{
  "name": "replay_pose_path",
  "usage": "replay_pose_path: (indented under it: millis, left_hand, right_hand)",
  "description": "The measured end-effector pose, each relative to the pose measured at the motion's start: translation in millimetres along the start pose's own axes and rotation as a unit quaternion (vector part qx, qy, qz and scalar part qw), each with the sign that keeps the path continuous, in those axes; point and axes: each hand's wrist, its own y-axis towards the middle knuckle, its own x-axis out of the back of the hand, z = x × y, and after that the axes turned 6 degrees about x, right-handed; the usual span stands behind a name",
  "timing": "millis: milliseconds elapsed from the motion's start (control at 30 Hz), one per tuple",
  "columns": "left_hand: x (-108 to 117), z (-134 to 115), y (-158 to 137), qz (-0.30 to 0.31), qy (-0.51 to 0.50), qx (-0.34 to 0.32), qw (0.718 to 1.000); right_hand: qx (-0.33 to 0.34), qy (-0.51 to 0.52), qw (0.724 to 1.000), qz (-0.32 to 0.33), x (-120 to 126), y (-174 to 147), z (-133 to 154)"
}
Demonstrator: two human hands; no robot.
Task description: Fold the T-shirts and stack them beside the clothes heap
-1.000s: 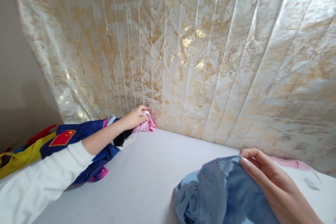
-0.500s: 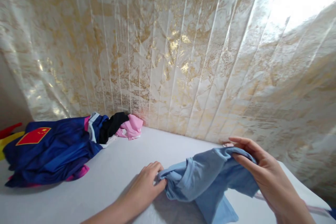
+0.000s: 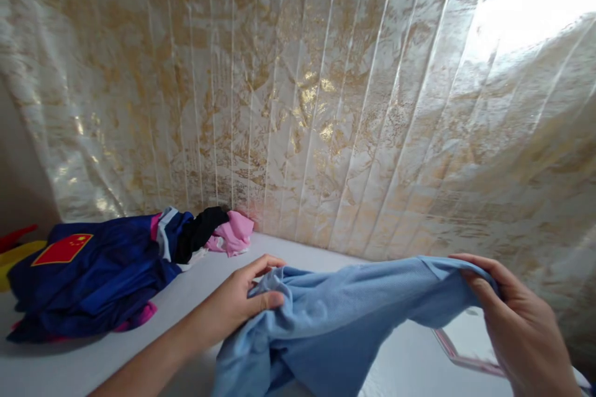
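Note:
A light blue knit garment (image 3: 344, 310), probably a shirt, is stretched between my two hands above the white surface. My left hand (image 3: 249, 298) pinches its bunched left end, thumb on top. On the other side my right hand (image 3: 516, 310) grips the far end between thumb and fingers. Loose cloth hangs down from the left and middle, running past the bottom edge of the view. Under and behind the right side of the cloth lies a flat white item with a pink edge (image 3: 459, 353), partly hidden.
At the left, a heap of clothes rests on the white surface (image 3: 186, 316): a dark blue garment with a red flag patch (image 3: 93, 279), a black cloth (image 3: 202, 232) and a pink cloth (image 3: 236, 231). A shiny gold-and-white patterned covering (image 3: 298, 105) rises behind.
The blue garment has been pulled out wider and lifted. My left hand has moved left and up, my right hand to the right, and more cloth hangs on the left.

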Motion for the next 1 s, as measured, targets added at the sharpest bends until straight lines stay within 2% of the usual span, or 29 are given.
replay_pose_path:
  millis: [67,100,200,267,367,433,567,733,867,1000]
  left_hand:
    - [5,-5,-5,0.015,0.014,0.031,0.999]
    - [7,-6,-6,0.003,0.027,0.038,0.999]
    - [10,-2,-3,-0.088,0.117,0.019,0.989]
    - [12,9,4,-0.123,0.196,0.001,0.973]
    - [12,32,19,-0.123,0.293,0.017,0.948]
    - [9,46,30,-0.125,0.337,0.059,0.931]
    - [-2,61,55,-0.135,0.371,0.109,0.912]
    - [-13,69,73,-0.109,0.364,0.134,0.915]
    - [-11,74,77,-0.113,0.315,0.108,0.936]
    - [-13,72,83,-0.143,0.227,0.044,0.962]
  right_hand:
    - [-0.016,0.005,1.000,-0.009,3,0,2]
    - [-0.023,0.005,1.000,-0.010,3,1,1]
    - [-0.014,-0.017,1.000,0.017,-5,2,-9]
    - [0.009,-0.044,0.993,0.111,-19,-1,-24]
    - [0.031,-0.098,0.953,0.286,-47,-10,-51]
    - [0.041,-0.133,0.935,0.327,-66,-18,-65]
    - [0.086,-0.168,0.935,0.299,-103,-34,-78]
    - [0.084,-0.177,0.939,0.282,-143,-56,-94]
    - [0.076,-0.157,0.942,0.285,-158,-65,-108]
    - [0.081,-0.123,0.945,0.291,-161,-65,-110]
